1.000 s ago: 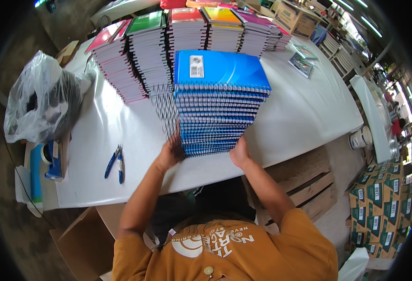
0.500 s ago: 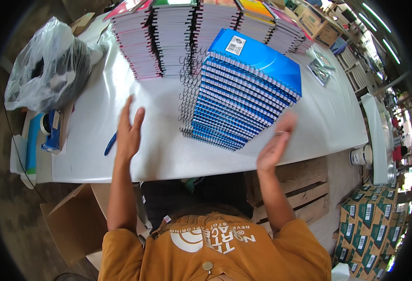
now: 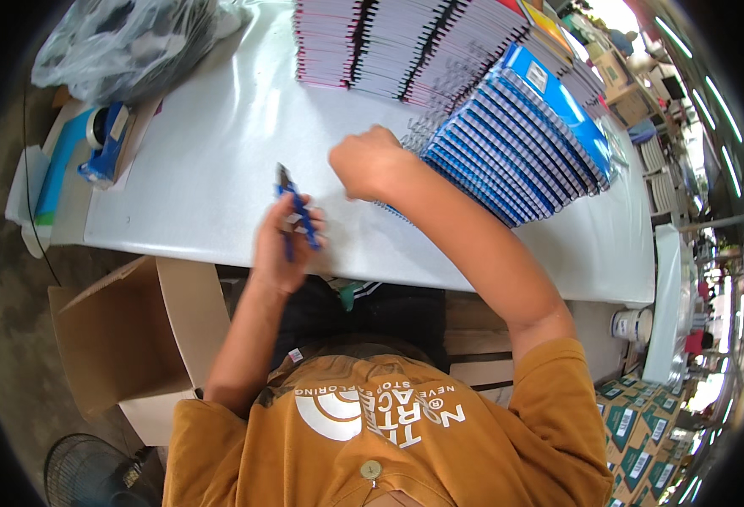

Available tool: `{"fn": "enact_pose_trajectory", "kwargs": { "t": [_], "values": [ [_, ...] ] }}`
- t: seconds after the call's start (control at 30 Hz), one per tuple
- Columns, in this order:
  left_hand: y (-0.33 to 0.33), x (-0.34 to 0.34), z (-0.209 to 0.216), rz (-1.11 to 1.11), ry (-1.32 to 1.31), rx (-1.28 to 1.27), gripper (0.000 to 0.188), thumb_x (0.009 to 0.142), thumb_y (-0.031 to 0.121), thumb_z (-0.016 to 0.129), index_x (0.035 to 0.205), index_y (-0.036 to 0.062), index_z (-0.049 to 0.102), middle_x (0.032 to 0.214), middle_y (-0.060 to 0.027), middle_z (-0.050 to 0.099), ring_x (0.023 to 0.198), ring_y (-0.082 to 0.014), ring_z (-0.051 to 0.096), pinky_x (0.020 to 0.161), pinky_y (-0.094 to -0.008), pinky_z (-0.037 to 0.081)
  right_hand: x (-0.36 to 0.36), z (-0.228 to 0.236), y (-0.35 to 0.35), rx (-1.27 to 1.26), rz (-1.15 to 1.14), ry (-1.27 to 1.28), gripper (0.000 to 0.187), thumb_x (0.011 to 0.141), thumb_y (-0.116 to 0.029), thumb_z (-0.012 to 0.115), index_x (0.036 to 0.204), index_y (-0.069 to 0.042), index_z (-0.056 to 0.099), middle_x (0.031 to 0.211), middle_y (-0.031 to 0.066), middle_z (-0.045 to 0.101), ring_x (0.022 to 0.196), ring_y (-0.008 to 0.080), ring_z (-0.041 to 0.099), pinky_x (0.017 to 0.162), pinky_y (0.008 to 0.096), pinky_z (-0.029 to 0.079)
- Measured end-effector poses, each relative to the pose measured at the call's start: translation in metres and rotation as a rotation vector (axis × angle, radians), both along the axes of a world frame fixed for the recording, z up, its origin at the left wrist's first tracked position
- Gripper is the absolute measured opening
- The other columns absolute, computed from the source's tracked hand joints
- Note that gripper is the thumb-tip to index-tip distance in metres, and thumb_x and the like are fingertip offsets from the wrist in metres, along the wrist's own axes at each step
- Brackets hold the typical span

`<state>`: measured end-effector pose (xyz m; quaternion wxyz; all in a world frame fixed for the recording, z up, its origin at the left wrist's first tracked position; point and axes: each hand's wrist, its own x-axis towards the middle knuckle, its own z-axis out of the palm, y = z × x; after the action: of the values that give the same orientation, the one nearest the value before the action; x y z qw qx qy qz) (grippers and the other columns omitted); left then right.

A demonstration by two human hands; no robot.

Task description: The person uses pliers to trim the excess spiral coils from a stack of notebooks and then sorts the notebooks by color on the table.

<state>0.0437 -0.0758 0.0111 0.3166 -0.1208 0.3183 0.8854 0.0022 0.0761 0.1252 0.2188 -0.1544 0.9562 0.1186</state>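
My left hand (image 3: 279, 249) is closed around a pair of blue-handled pliers (image 3: 303, 221) above the table's near part, the dark jaws pointing away from me. My right hand (image 3: 368, 165) reaches across to the left, beside the stack of blue spiral notebooks (image 3: 516, 139). Its fingers are curled and mostly hidden, so what they hold, if anything, does not show. Loose wire coil ends (image 3: 427, 127) stick out from the left side of the blue stack. My right forearm covers part of the stack's lower left.
Tall stacks of spiral notebooks (image 3: 389, 51) stand behind on the white table (image 3: 194, 186). A clear plastic bag (image 3: 135, 46) lies at the far left, near a blue tape dispenser (image 3: 106, 152). Below are an open cardboard box (image 3: 190, 313) and a fan (image 3: 93, 473).
My left hand has taken hold of the pliers, and the blue handle lying beside it is gone from the table. My right hand has swung left and curled. The view has shifted left.
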Motion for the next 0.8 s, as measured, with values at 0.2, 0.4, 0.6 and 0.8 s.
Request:
{"fn": "enact_pose_trajectory", "kwargs": {
  "t": [0.2,0.4,0.6,0.8],
  "values": [
    [0.064,0.060,-0.034,-0.392,-0.243,0.368,0.047,0.096,0.048,0.033,0.107,0.0060,0.052,0.090,-0.0099,0.059,0.085,-0.0239,0.061,0.078,-0.0442,0.052,-0.031,-0.086,0.022,0.367,-0.041,-0.268,0.027,0.064,-0.016,0.079,0.090,-0.011,0.073,0.091,0.0066,0.070,0.086,0.0213,0.066,0.071,0.0362,0.050],
    [0.082,0.056,-0.031,-0.449,-0.291,0.316,0.055,0.095,0.054,0.025,0.106,0.0060,0.051,0.094,-0.0104,0.059,0.095,-0.0268,0.061,0.084,-0.0485,0.050,-0.039,-0.081,0.008,0.405,-0.032,-0.334,0.027,0.065,-0.017,0.079,0.091,-0.012,0.073,0.090,0.0056,0.070,0.084,0.0204,0.067,0.068,0.0352,0.051],
    [0.086,0.047,-0.065,-0.515,-0.232,0.653,0.056,0.096,0.054,0.024,0.104,0.0057,0.051,0.090,-0.0097,0.058,0.090,-0.0253,0.061,0.081,-0.0448,0.051,-0.049,-0.094,0.024,0.274,-0.004,-0.345,0.025,0.063,-0.014,0.075,0.088,-0.009,0.072,0.087,0.0074,0.069,0.081,0.0216,0.067,0.066,0.0355,0.052],
    [0.070,0.048,-0.027,-0.576,-0.111,0.229,0.052,0.097,0.050,0.025,0.109,0.0051,0.049,0.087,-0.0094,0.057,0.085,-0.0244,0.061,0.074,-0.0396,0.052,-0.042,-0.083,0.019,0.292,-0.070,-0.305,0.025,0.058,-0.006,0.068,0.083,-0.004,0.071,0.082,0.0119,0.068,0.076,0.0253,0.067,0.060,0.0378,0.052]
  ]
}}
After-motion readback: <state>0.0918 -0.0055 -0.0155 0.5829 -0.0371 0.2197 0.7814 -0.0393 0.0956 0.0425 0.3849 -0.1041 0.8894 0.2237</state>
